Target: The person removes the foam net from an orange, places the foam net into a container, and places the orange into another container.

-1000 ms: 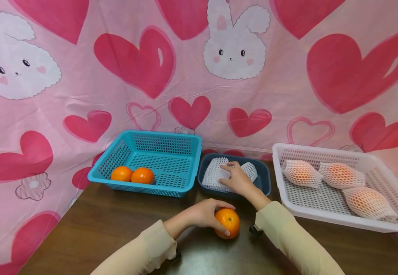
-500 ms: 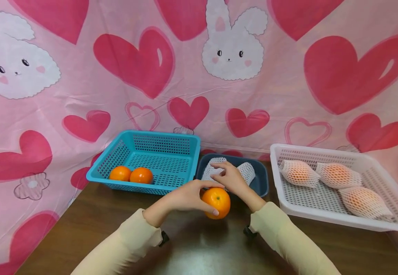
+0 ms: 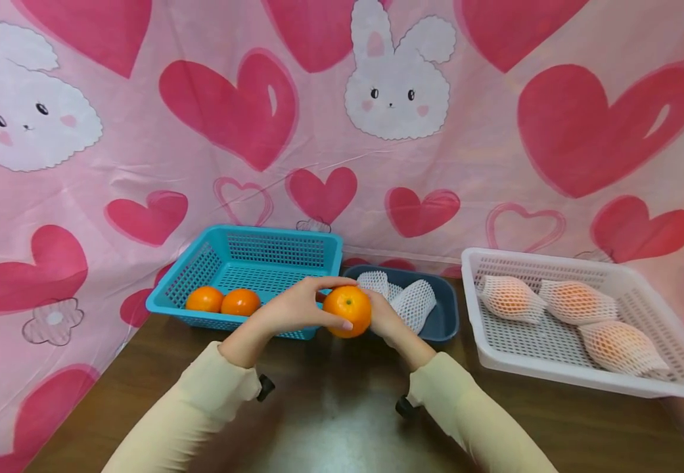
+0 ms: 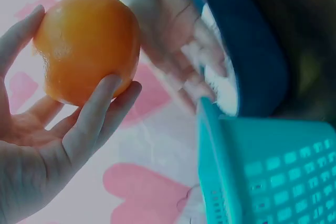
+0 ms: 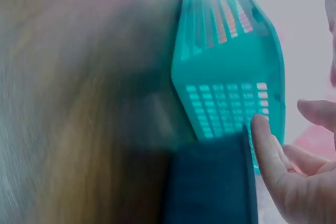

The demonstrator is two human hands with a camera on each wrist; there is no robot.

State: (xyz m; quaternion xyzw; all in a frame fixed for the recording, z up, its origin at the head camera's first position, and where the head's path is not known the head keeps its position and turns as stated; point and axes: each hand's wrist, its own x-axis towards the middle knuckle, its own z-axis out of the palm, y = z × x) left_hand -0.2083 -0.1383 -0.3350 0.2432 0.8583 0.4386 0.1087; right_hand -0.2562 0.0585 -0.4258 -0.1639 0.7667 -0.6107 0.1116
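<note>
My left hand (image 3: pixel 297 305) holds an orange (image 3: pixel 349 311) between thumb and fingers, raised above the table just in front of the dark blue tray (image 3: pixel 445 322). Behind the orange, partly hidden by it in the head view, is my right hand (image 3: pixel 384 316). The left wrist view shows this right hand (image 4: pixel 176 38) with loosely extended fingers and nothing in them, apart from the orange. White foam net sleeves (image 3: pixel 415 305) lie in the dark tray. Two more oranges, one of them the nearer orange (image 3: pixel 241 302), sit in the turquoise basket (image 3: pixel 167 303) at left.
At right stands a white basket (image 3: pixel 545 372) holding three net-wrapped fruits, such as the wrapped fruit (image 3: pixel 622 346) in front. All the containers stand on a brown wooden table (image 3: pixel 330 420). A pink heart-patterned cloth (image 3: pixel 318 131) hangs behind.
My left hand has lifted the orange from the table and carried it up and to the left. My right hand has shifted left from over the foam nets to behind the orange.
</note>
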